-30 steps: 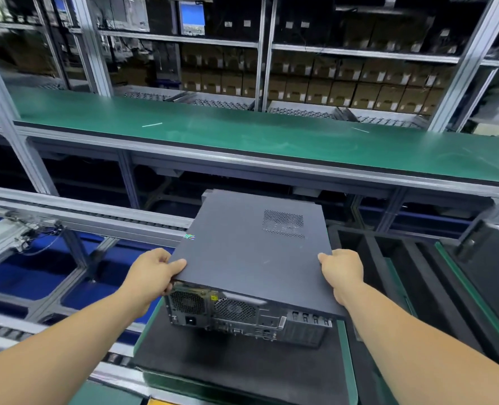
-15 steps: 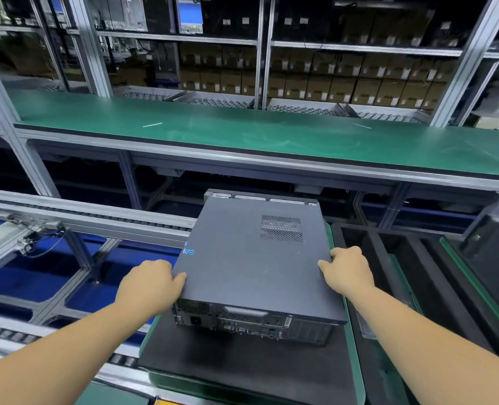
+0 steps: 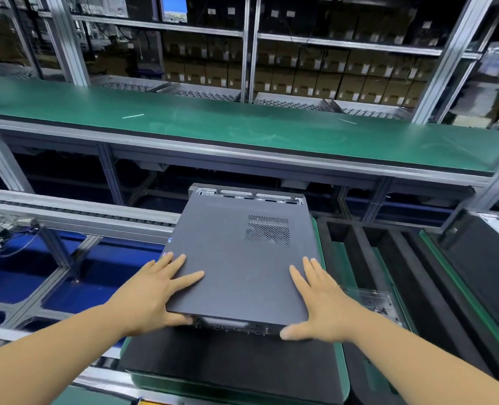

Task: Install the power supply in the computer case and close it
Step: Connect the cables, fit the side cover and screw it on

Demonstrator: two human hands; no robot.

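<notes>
A dark grey computer case lies flat on a black foam pad, with its rear ports facing me. Its side cover is on top and has a vent grille at the far right. A narrow strip of bare metal frame shows beyond the cover's far edge. My left hand rests on the near left corner, fingers spread on top and thumb hooked over the near edge. My right hand holds the near right corner the same way. The power supply is hidden inside.
The pad sits on a green pallet. A roller conveyor rail runs to the left, and a long green bench crosses above. Black foam trays, a clear plastic piece and another dark case lie to the right.
The case's raised near end has come down flat on the pad. Both hands have moved from its side edges onto the cover's near corners, fingers now spread on top.
</notes>
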